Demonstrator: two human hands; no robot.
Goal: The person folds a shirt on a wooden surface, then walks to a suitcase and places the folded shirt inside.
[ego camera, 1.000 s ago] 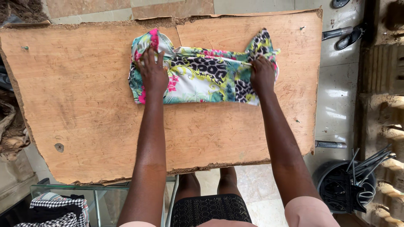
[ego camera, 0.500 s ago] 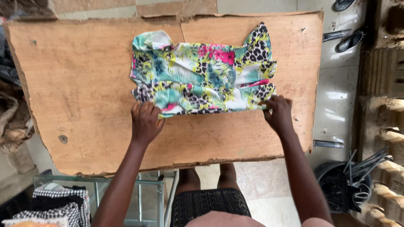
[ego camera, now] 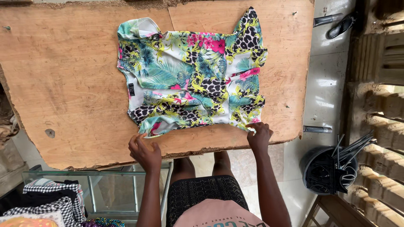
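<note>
Garment (ego camera: 191,75) hem apparently pinched by left hand (ego camera: 144,150) and right hand (ego camera: 259,135).

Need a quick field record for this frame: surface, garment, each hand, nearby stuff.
surface: rough-edged wooden board laid as a tabletop
garment: floral and leopard-print top, spread flat on the board
left hand: left hand at the top's near left corner, fingers curled at the hem
right hand: right hand pinching the near right corner of the hem
nearby: checked fabric on a glass shelf at lower left; black bucket holding metal rods at right; sandal on the floor
</note>
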